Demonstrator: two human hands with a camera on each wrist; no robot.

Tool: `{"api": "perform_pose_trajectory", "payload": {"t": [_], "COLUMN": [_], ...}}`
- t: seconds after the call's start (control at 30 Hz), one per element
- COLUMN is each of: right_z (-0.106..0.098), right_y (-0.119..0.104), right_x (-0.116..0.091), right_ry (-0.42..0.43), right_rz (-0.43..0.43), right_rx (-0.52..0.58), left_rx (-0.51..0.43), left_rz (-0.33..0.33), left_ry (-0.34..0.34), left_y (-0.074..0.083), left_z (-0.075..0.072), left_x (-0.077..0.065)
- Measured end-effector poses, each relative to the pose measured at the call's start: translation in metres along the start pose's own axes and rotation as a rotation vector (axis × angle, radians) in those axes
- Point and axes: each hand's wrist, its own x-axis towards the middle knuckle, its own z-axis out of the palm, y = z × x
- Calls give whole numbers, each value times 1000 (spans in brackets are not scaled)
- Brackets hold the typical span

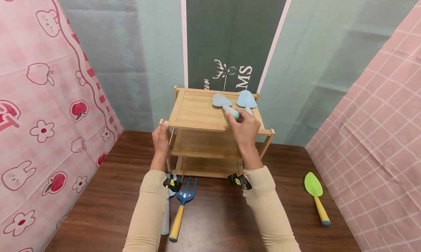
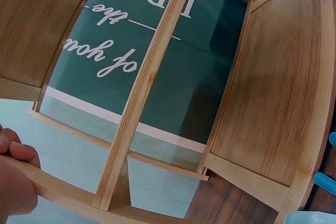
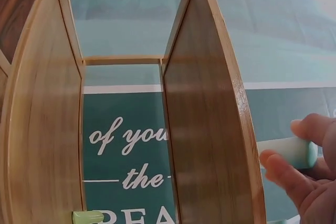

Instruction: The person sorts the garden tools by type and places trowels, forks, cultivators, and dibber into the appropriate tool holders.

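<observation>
My right hand (image 1: pixel 246 129) pinches the pale handle of a small light-blue garden trowel (image 1: pixel 222 100), whose blade lies over the top board of a three-tier bamboo shelf (image 1: pixel 197 109). In the right wrist view the thumb and fingers close around that white, mint-ended handle (image 3: pixel 289 152). A second light-blue trowel (image 1: pixel 246 99) rests on the same board just right of it, its handle partly hidden by the right hand. At the shelf's front left corner, my left hand (image 1: pixel 161 138) grips the frame; in the left wrist view its fingers (image 2: pixel 23 153) curl over the rail.
On the dark wooden table (image 1: pixel 210 222), a blue fork with a yellow handle (image 1: pixel 185 195) and a pale-blue fork (image 1: pixel 166 217), partly under the left sleeve, lie in front of the shelf. A green trowel (image 1: pixel 314 186) lies far right. Fabric curtains (image 1: pixel 158 61) enclose the table.
</observation>
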Motion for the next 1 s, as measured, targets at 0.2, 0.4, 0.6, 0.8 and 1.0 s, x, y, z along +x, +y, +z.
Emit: {"api": "perform_pose_trajectory", "payload": {"t": [0.2, 0.4, 0.6, 0.8, 1.0], "right_z": [2, 6, 12, 17, 17], "right_y": [-5, -13, -16, -15, -12], "right_x": [4, 1, -4, -6, -6], "right_ry": [-86, -172, -165, -145, -182], "right_rz": [85, 109, 4, -80, -51], "right_rx": [6, 22, -67, -217, -263], "left_rx": [-2, 5, 7, -16, -7], "left_rz": [-2, -1, -15, -3, -7], "left_ry": [4, 8, -8, -23, -24], "left_y": [1, 1, 2, 19, 24], "left_z": [0, 0, 0, 6, 10], "left_x": [-1, -1, -2, -5, -7]}}
